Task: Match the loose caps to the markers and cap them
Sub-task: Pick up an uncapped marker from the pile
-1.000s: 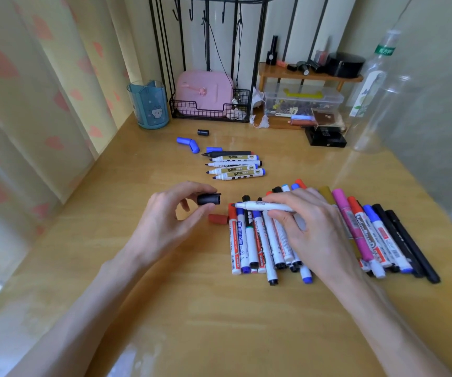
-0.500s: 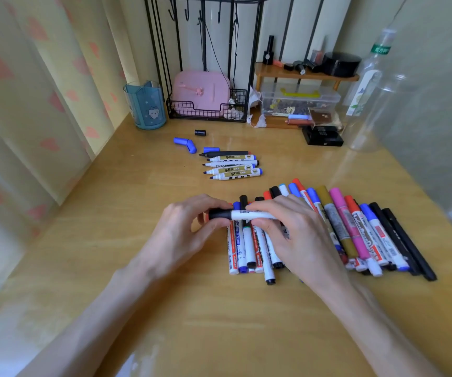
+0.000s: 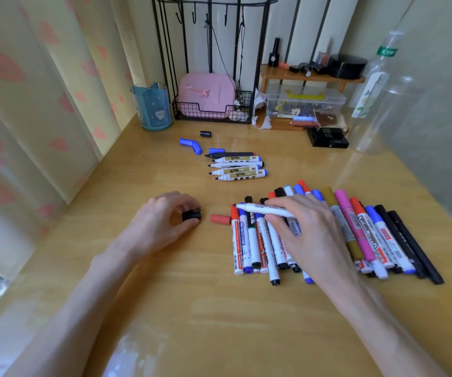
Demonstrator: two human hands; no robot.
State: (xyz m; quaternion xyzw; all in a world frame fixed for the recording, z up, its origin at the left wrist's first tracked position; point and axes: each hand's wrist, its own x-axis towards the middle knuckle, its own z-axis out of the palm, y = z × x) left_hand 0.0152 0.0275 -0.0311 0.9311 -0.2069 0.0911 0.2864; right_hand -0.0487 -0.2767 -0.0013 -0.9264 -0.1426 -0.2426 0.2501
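Left hand (image 3: 165,221) pinches a black cap (image 3: 191,215) left of the marker pile (image 3: 355,229). Right hand (image 3: 309,232) grips an uncapped white marker (image 3: 263,208) over the pile. Beyond the pile, several markers (image 3: 237,165) lie uncapped, so most of the task appears left.

Soft, bright daylight comes in from the left, through the pale yellow curtain with pink hearts (image 3: 28,110). The glossy honey-coloured wooden bench (image 3: 192,308) throws white glare near the bottom edge. Shadows are faint; the stubby black cap (image 3: 191,215) shows dark and featureless in the grip of the left hand (image 3: 162,221). The middle is sharp, the white-barrelled marker (image 3: 268,209) in the right hand (image 3: 309,232) crisp; the clear plastic bottle (image 3: 382,99) at the right edge is smeared and bowed by the lens
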